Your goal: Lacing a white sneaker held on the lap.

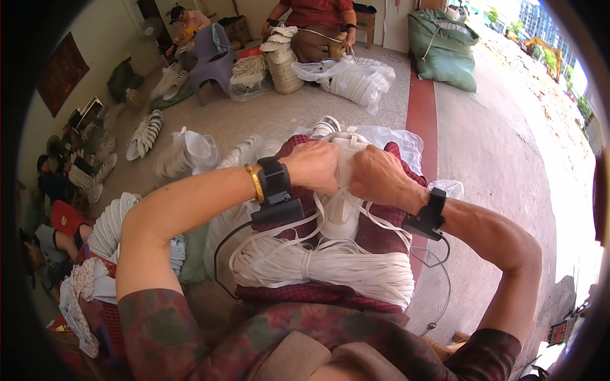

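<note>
A white shoe upper [340,219] lies across my lap on a dark red checked cloth [376,238]. My left hand [314,166] is closed on its left side, and my right hand [384,178] is closed on its right side, with the pale tongue between them. A white shoelace [381,221] crosses the upper just below my fists, its loose ends falling to both sides. My fingertips are mostly hidden, so whether they also pinch the lace is unclear. Nearer my body rests a thick tied bundle of white laces [343,267].
More white uppers in clear plastic [190,152] stand left of my lap, and a stack of uppers [111,228] is by my left elbow. A purple chair [210,57] and a seated person [318,19] are farther back. Green sacks [441,47] stand by the doorway.
</note>
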`<state>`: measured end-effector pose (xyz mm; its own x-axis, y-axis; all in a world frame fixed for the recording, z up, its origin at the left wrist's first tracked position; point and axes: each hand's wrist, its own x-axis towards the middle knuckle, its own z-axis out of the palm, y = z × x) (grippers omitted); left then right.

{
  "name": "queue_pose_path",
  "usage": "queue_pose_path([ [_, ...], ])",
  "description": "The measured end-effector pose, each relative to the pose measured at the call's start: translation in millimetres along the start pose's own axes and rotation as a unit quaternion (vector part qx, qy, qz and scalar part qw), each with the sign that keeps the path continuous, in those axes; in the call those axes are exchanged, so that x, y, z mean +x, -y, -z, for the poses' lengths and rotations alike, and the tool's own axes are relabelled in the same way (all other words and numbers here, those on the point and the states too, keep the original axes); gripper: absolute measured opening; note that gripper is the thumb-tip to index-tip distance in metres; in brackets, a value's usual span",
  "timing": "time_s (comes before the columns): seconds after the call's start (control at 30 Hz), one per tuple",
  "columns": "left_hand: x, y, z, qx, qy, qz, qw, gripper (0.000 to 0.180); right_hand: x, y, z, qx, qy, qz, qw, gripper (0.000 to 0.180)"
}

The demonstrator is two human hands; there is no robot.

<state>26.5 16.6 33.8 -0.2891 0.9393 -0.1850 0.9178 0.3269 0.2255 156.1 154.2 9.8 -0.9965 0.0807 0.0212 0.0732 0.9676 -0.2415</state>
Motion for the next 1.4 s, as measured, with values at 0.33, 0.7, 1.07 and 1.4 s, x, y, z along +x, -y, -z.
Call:
queue_pose_path([
  [0.33, -8.2, 13.4, -22.6, -0.113, -0.114, -0.033, 0.986, 0.013, 2.6, -8.0, 12.1, 0.233, -0.098, 0.032, 0.967, 0.023],
  [0.7, -6.7, 20.2, -26.1, -0.303, -0.166, -0.115, 0.931, 0.017, 0.1, -11.6, -4.9, 0.031, -0.092, 0.093, 0.991, 0.016],
  [1.07, -62.1, -49.1, -24.4, -0.420, -0.177, -0.299, 0.838, 0.011, 2.0, -16.0, 47.1, 0.435, -0.239, -0.113, 0.861, 0.037],
  [1.4, -33.5, -32.3, 1.9, -0.517, -0.165, -0.104, 0.834, 0.024, -0.4, 9.2, 56.2, 0.401, -0.255, 0.106, 0.873, 0.017],
])
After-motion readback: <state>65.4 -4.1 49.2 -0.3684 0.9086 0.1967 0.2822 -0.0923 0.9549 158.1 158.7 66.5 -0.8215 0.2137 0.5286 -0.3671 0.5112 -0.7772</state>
